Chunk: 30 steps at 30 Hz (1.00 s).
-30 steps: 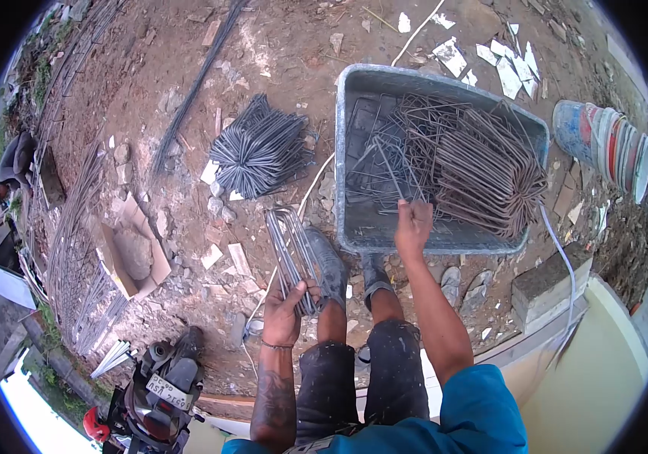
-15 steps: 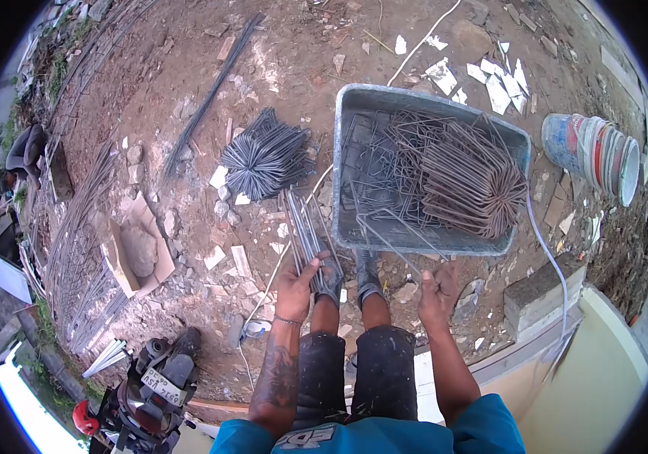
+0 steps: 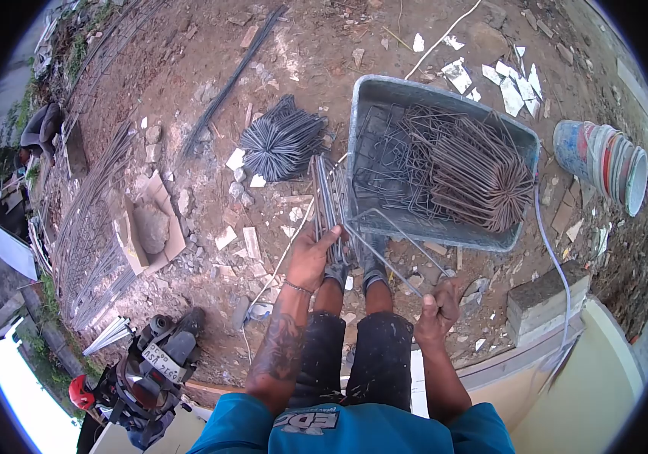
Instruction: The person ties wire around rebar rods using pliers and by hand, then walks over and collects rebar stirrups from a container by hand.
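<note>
My left hand (image 3: 309, 259) is closed round a bundle of bent metal rods (image 3: 326, 198), held upright over my feet. My right hand (image 3: 437, 309) grips the end of a single bent rod (image 3: 390, 265), whose far end reaches up and left to the bundle. Just beyond, a grey plastic tub (image 3: 445, 235) holds a rusty stack of bent rods (image 3: 479, 170) and loose, tangled ones. A darker stack of bent rods (image 3: 282, 144) lies on the soil left of the tub.
Stacked buckets (image 3: 602, 163) lie at the right, above a concrete block (image 3: 547, 299). A torn cardboard box (image 3: 150, 227) and a motorcycle (image 3: 154, 367) are at the left. Another person (image 3: 42, 130) crouches far left. Long rods, broken white tiles and a cable lie on the ground.
My right hand has come back from the tub to my right side with a bent rod. My left hand and its bundle have moved up and right, and the rod now meets the bundle.
</note>
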Available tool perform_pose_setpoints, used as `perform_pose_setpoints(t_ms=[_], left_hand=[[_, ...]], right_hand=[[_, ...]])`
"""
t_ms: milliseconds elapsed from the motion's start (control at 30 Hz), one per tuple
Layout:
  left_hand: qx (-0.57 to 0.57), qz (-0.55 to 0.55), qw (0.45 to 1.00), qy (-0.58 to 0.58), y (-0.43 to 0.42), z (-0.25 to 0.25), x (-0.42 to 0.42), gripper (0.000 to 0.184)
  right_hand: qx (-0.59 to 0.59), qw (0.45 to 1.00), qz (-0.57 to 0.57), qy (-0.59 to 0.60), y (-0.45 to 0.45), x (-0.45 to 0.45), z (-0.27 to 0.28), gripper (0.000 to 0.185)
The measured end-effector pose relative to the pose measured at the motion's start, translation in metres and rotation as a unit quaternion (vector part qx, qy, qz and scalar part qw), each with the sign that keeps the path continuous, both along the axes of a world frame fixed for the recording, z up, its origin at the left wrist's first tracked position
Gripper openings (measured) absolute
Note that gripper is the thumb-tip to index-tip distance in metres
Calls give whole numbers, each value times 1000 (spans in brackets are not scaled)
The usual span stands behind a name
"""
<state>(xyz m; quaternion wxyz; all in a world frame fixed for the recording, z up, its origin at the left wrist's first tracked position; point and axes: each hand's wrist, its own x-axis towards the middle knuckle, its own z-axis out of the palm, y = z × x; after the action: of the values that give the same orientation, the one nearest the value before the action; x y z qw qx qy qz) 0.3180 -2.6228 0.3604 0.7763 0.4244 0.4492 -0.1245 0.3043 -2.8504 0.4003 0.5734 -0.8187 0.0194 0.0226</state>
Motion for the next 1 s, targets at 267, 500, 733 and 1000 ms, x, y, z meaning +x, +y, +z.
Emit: perform_pose_setpoints(t_ms=[267, 500, 733, 1000], left_hand=[[-45, -1, 999, 1, 0, 16, 5, 25], [-76, 10, 997, 6, -6, 17, 8, 30], [-70, -28, 997, -9, -18, 22, 7, 35], [-96, -34, 995, 24, -11, 30, 0, 33]], right_hand=[[-3, 998, 53, -40, -7, -8, 4, 40], [-42, 992, 89, -73, -6, -23, 5, 33], [-187, 981, -14, -55, 14, -7, -27, 18], [-228, 932, 211, 188, -6, 47, -18, 31]])
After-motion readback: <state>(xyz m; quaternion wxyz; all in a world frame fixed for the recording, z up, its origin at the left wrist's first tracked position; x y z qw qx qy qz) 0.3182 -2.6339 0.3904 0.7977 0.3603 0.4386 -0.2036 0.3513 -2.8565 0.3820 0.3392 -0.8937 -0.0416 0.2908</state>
